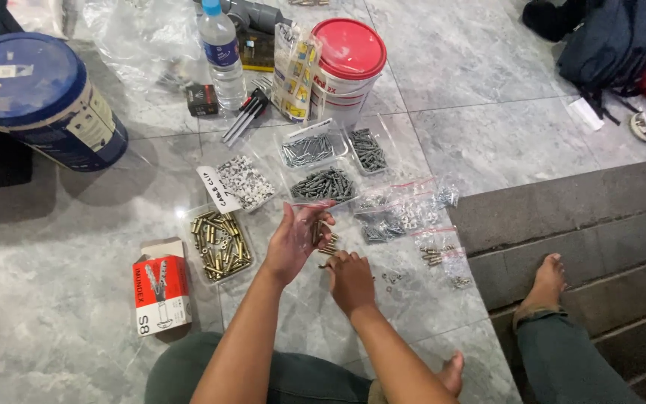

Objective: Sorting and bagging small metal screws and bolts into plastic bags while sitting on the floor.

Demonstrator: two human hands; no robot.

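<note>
My left hand (294,241) is raised palm-up over the marble floor, cupped around a small bunch of brass-coloured anchors (317,233). My right hand (350,280) rests knuckles-up on the floor just below it, fingertips pinching at loose brass anchors (328,250) lying there. To the left sits a clear tray of brass anchors (220,244). Small loose nuts (392,278) lie right of my right hand.
Clear trays of grey screws (324,184) and nails (306,149), white clips (244,180), zip bags of hardware (405,213), a red-and-white box (161,292), a red-lidded bucket (348,61), a blue-lidded bucket (39,99), a water bottle (222,56). A dark step (577,224) lies right.
</note>
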